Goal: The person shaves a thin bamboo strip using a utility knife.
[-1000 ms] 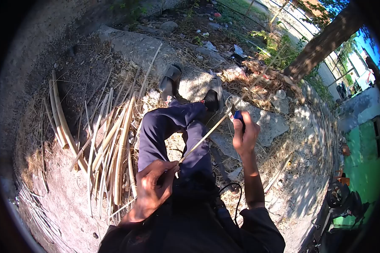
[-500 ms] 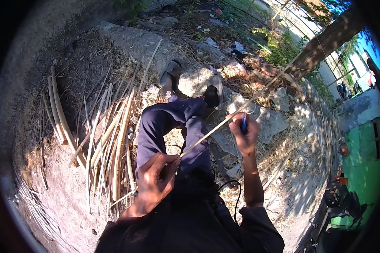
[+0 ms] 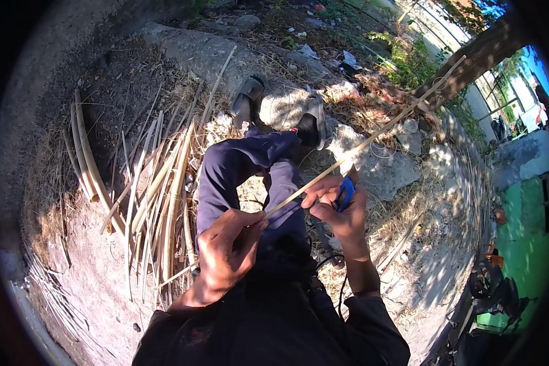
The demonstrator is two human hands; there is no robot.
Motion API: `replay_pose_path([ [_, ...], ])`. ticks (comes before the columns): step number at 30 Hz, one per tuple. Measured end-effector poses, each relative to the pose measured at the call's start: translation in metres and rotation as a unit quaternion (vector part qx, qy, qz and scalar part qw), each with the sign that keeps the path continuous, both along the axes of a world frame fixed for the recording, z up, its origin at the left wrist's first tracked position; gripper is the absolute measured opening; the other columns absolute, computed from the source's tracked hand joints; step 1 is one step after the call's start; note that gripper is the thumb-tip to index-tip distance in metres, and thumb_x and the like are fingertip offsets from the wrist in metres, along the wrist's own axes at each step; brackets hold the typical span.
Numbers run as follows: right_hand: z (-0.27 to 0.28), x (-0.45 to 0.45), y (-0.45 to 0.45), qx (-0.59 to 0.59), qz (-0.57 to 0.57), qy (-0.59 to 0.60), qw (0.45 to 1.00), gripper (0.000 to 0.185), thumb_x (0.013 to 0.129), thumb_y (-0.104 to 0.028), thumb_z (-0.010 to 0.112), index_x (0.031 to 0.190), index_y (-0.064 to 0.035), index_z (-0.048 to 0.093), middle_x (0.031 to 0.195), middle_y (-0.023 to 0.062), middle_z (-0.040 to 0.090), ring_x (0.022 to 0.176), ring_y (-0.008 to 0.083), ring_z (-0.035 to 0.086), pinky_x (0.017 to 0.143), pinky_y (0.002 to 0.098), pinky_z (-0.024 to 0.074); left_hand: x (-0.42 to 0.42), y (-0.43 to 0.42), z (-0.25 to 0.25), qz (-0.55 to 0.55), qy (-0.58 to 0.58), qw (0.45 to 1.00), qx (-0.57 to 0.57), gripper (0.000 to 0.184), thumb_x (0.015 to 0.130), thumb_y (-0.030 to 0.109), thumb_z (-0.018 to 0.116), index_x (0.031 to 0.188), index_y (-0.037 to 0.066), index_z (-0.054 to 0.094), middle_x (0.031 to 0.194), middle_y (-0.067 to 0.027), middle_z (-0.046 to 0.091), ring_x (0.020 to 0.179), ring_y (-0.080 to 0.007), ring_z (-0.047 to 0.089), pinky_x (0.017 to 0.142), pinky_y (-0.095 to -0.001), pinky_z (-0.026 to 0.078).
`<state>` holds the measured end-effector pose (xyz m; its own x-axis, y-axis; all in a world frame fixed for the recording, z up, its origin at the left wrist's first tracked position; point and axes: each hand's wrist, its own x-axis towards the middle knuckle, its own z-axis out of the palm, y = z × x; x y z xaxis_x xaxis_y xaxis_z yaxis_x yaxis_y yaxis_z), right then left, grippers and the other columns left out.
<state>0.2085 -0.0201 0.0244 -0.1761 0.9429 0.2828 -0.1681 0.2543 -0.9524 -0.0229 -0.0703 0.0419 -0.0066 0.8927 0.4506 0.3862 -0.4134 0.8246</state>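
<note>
A long, thin pale strip [image 3: 372,139] slants from my lap toward the tree at the upper right. Its lower part is pinched between the thumb and fingers of my left hand [image 3: 229,250], and a short end shows behind that hand. My right hand [image 3: 340,210] is closed around a small tool with a blue handle [image 3: 346,194], its fingertips close beside the strip. The tool's blade cannot be made out. Both hands are above my dark trousers [image 3: 226,177].
A pile of split pale strips [image 3: 165,201] lies on the ground at the left, with curved pieces [image 3: 90,152] beyond it. Rocks [image 3: 384,171] and dry grass are at the right. A tree trunk [image 3: 482,58] leans at the upper right, and a green wall [image 3: 524,238] stands at the far right.
My right hand has moved down and left along the strip, closer to my left hand, and the blue handle has turned. The strip's far end has swung to the right. My left hand has barely moved.
</note>
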Motion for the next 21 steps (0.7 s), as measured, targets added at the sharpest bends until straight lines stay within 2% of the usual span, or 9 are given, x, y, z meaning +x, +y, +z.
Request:
replay_pose_path([
  [1, 0.0, 0.001, -0.002, 0.0, -0.001, 0.0, 1.0, 0.024, 0.087, 0.0, 0.085, 0.108, 0.0058, 0.073, 0.085, 0.0088, 0.075, 0.073, 0.009, 0.068, 0.062, 0.0206, 0.0432, 0.0, 0.0, 0.0, 0.0, -0.001, 1.0, 0.005, 0.013, 0.087, -0.008, 0.081, 0.097, -0.005, 0.074, 0.073, -0.0056, 0.066, 0.051, -0.0058, 0.054, 0.049, -0.024, 0.037],
  [3, 0.003, -0.001, -0.006, -0.018, -0.041, -0.087, 0.995, 0.02, 0.09, -0.002, 0.084, 0.106, 0.004, 0.074, 0.085, 0.006, 0.075, 0.072, 0.0049, 0.065, 0.062, 0.0198, 0.0435, 0.002, 0.0, 0.001, -0.001, -0.001, 1.0, 0.01, 0.013, 0.086, -0.008, 0.081, 0.097, -0.005, 0.074, 0.073, -0.0059, 0.066, 0.051, -0.0061, 0.054, 0.05, -0.024, 0.037],
  [7, 0.006, -0.012, -0.007, -0.021, -0.05, -0.007, 0.999, 0.011, 0.095, -0.004, 0.08, 0.1, 0.0031, 0.073, 0.084, 0.0044, 0.074, 0.07, 0.0052, 0.064, 0.064, 0.021, 0.0464, 0.003, -0.001, 0.002, 0.002, -0.007, 1.0, -0.003, 0.013, 0.087, -0.008, 0.08, 0.098, -0.004, 0.074, 0.074, -0.0065, 0.067, 0.052, -0.0066, 0.055, 0.05, -0.0243, 0.038],
  [13, -0.001, -0.001, -0.008, 0.068, -0.012, -0.131, 0.989, 0.015, 0.101, -0.007, 0.071, 0.091, 0.0025, 0.068, 0.083, 0.005, 0.072, 0.072, 0.0093, 0.066, 0.067, 0.0233, 0.0506, -0.007, -0.002, 0.009, 0.021, -0.015, 0.997, -0.07, 0.008, 0.091, -0.006, 0.078, 0.098, -0.004, 0.074, 0.075, -0.0065, 0.066, 0.053, -0.0064, 0.054, 0.051, -0.025, 0.038],
  [15, 0.002, 0.006, -0.003, 0.026, -0.077, -0.021, 0.996, 0.019, 0.104, -0.013, 0.068, 0.091, 0.0009, 0.069, 0.086, 0.0069, 0.073, 0.067, 0.0069, 0.06, 0.064, 0.0217, 0.0465, -0.013, -0.002, 0.009, 0.014, -0.019, 0.995, -0.099, 0.008, 0.092, -0.006, 0.077, 0.099, -0.004, 0.074, 0.076, -0.007, 0.067, 0.055, -0.0071, 0.056, 0.052, -0.0252, 0.04],
  [16, 0.004, 0.019, -0.001, -0.019, -0.098, -0.015, 0.995, 0.02, 0.105, -0.017, 0.066, 0.096, 0.0002, 0.07, 0.091, 0.0088, 0.075, 0.066, 0.0033, 0.054, 0.061, 0.0199, 0.0411, -0.016, -0.002, 0.007, 0.007, -0.006, 0.996, -0.088, 0.007, 0.092, -0.006, 0.077, 0.099, -0.005, 0.074, 0.076, -0.0066, 0.066, 0.054, -0.0067, 0.055, 0.051, -0.025, 0.039],
  [17, 0.003, 0.02, 0.002, -0.018, -0.1, -0.014, 0.995, 0.02, 0.105, -0.017, 0.066, 0.096, 0.0002, 0.07, 0.091, 0.0088, 0.075, 0.066, 0.0033, 0.054, 0.061, 0.0199, 0.0411, -0.017, -0.002, 0.006, 0.001, 0.006, 0.997, -0.076, 0.006, 0.093, -0.006, 0.076, 0.098, -0.005, 0.074, 0.076, -0.0062, 0.066, 0.053, -0.0063, 0.053, 0.051, -0.0247, 0.038],
  [19, 0.014, 0.013, 0.016, 0.069, -0.232, 0.019, 0.97, 0.018, 0.105, -0.017, 0.066, 0.106, 0.001, 0.071, 0.097, 0.011, 0.077, 0.062, 0.0013, 0.048, 0.058, 0.0196, 0.0368, -0.017, -0.003, 0.004, -0.005, -0.002, 0.998, -0.07, 0.006, 0.093, -0.005, 0.077, 0.098, -0.005, 0.074, 0.076, -0.0064, 0.066, 0.052, -0.0061, 0.054, 0.051, -0.0244, 0.038],
  [21, 0.013, 0.021, 0.022, 0.051, -0.212, 0.044, 0.975, 0.018, 0.104, -0.016, 0.069, 0.111, 0.0009, 0.07, 0.097, 0.0107, 0.078, 0.063, 0.0016, 0.052, 0.057, 0.0198, 0.0372, -0.015, -0.004, 0.0, -0.015, -0.01, 0.998, -0.065, 0.006, 0.093, -0.005, 0.077, 0.098, -0.005, 0.074, 0.076, -0.0066, 0.066, 0.052, -0.0059, 0.054, 0.05, -0.0241, 0.038],
])
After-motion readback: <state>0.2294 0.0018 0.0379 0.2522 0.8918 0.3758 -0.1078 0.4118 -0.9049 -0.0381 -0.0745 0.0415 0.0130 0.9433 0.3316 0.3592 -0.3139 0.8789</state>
